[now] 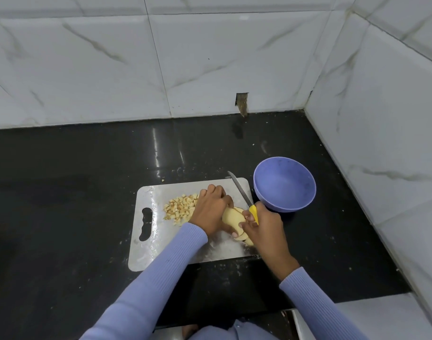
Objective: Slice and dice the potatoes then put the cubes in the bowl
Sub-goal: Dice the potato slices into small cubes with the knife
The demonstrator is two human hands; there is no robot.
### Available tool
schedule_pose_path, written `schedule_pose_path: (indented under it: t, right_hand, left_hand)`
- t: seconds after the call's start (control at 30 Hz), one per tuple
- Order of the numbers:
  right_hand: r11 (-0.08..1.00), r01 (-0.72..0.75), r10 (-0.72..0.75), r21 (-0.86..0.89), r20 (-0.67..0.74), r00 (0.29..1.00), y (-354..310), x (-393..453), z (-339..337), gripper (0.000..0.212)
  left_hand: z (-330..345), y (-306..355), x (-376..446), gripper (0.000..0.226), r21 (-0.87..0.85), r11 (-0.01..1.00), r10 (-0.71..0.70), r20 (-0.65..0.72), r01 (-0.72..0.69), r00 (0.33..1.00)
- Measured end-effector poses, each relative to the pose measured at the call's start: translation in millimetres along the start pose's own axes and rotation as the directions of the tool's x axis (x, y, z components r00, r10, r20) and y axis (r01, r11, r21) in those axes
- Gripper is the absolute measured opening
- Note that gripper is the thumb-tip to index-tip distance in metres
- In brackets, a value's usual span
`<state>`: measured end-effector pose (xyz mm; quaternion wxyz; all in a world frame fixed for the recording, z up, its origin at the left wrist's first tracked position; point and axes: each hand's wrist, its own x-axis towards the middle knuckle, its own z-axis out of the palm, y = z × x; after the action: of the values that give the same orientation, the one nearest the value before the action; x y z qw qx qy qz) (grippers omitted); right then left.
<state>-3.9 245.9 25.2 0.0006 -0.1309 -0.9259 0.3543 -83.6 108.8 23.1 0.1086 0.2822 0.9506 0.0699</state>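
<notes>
A peeled, sliced potato (231, 217) lies on the steel cutting board (146, 251), its slices still together. My left hand (211, 209) grips it from the left, fingers curled over the top. My right hand (261, 223) holds the yellow-handled knife (242, 193) and also touches the potato's right side; the blade points up and away over the board. A pile of small potato cubes (179, 207) sits on the board left of my left hand. The purple bowl (285, 184) stands just right of the board; nothing shows inside it.
The board lies on a black counter (75, 192) in a corner of white marble tiles; the right wall (381, 155) runs close behind the bowl. Crumbs dot the counter around the board. The counter's front edge lies near my sleeves.
</notes>
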Motion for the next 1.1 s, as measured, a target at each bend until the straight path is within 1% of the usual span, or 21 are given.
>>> schedule_pose_path:
  t: [0.1, 0.17, 0.27, 0.47, 0.57, 0.83, 1.0, 1.1]
  right_hand:
    - [0.992, 0.028, -0.027, -0.121, 0.003, 1.000, -3, -1, 2, 0.038]
    - [0.987, 0.043, -0.043, -0.153, 0.001, 0.999, -3, -1, 5, 0.040]
    - [0.988, 0.042, -0.044, -0.149, -0.007, 0.999, -2, -2, 8, 0.038]
    - [0.987, 0.042, -0.045, -0.156, -0.016, 0.999, 0, -6, 9, 0.034]
    - [0.986, 0.052, -0.056, -0.161, -0.017, 0.998, 0, -8, 10, 0.033]
    - [0.997, -0.002, 0.003, -0.073, 0.014, 1.000, 3, -9, 12, 0.049]
    - [0.989, -0.001, 0.009, -0.148, 0.054, 0.999, -2, -11, 11, 0.055]
    - [0.984, 0.009, 0.000, -0.175, 0.052, 0.999, -6, -9, 11, 0.056]
  left_hand:
    - [-3, 0, 3, 0.073, 0.026, 1.000, 0.004, 0.032, -0.005, 0.999]
    - [-5, -1, 3, 0.071, 0.045, 0.999, 0.001, 0.049, -0.003, 0.999]
    - [-5, -1, 3, 0.070, 0.063, 0.998, 0.005, 0.050, -0.008, 0.999]
    - [-2, -14, -12, 0.068, 0.034, 0.999, 0.037, -0.020, -0.037, 0.999]
    - [-2, -13, -14, 0.069, 0.034, 0.997, 0.064, -0.022, -0.063, 0.998]
    - [-4, -15, -5, 0.067, 0.050, 0.992, 0.115, 0.046, -0.117, 0.992]
    - [-8, -16, 7, 0.070, 0.115, 0.979, 0.153, 0.124, -0.167, 0.980]
    - [-11, -14, 12, 0.071, 0.155, 0.970, 0.164, 0.154, -0.188, 0.974]
